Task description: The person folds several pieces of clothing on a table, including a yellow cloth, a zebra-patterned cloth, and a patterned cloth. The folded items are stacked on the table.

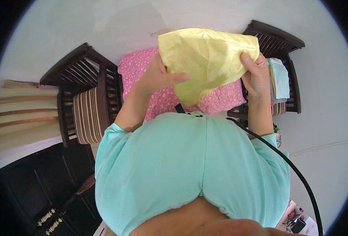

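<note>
We hold a yellow cloth (pixel 209 59) up in front of us, draped between our two hands above the pink printed cloth (pixel 136 65). Our right hand (pixel 256 76) pinches its right edge, thumb flat on the front and fingers bent behind. Our left hand (pixel 158 76) is at its left edge, thumb stretched across the front; the other fingers are hidden behind the fabric, so we cannot tell how closed they are.

The pink cloth's left edge reaches a dark slatted wooden chair (pixel 103 74) bearing a brown-and-cream striped cushion (pixel 88 116). Past its right edge stands a second slatted wooden chair (pixel 296 86), where a stack of folded cloths (pixel 279 80), light blue on top, lies over a striped cushion whose near edge shows. A black cable (pixel 296 171) curves past our aqua top (pixel 162 149), and a striped curtain (pixel 24 106) hangs at far left.
</note>
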`<state>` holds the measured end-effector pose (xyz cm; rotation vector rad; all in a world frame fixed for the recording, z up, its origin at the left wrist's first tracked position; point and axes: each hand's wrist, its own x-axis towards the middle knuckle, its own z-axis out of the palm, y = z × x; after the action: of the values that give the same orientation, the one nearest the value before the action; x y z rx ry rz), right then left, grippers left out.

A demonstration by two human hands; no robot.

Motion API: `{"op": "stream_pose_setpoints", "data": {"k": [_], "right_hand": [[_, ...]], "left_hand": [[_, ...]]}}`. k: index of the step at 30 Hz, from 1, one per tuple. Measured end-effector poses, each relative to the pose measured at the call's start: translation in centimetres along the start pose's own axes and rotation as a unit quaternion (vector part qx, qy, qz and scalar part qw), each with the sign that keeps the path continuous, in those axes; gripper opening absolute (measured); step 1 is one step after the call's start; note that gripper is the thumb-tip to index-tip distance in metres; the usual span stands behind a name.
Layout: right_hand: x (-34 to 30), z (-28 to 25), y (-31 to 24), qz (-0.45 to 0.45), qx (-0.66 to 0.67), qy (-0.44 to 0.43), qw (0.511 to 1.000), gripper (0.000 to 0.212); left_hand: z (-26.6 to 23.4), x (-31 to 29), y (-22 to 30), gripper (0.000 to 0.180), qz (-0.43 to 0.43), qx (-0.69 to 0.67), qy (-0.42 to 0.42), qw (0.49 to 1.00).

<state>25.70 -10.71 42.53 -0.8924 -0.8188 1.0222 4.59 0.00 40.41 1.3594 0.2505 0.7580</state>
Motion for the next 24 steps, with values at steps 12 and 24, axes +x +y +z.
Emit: {"op": "stream_pose_setpoints", "data": {"k": [12,24], "right_hand": [[12.4,-5.2,2.5,0.123,-0.084,0.040,0.988,0.030],[12.0,-3.1,0.1,-0.035,-0.106,0.014,0.994,0.029]], "left_hand": [[-4.4,12.0,-3.5,0.030,-0.115,0.089,0.137,0.980],[-5.9,11.3,-0.8,0.029,0.073,0.132,0.129,0.980]]}}
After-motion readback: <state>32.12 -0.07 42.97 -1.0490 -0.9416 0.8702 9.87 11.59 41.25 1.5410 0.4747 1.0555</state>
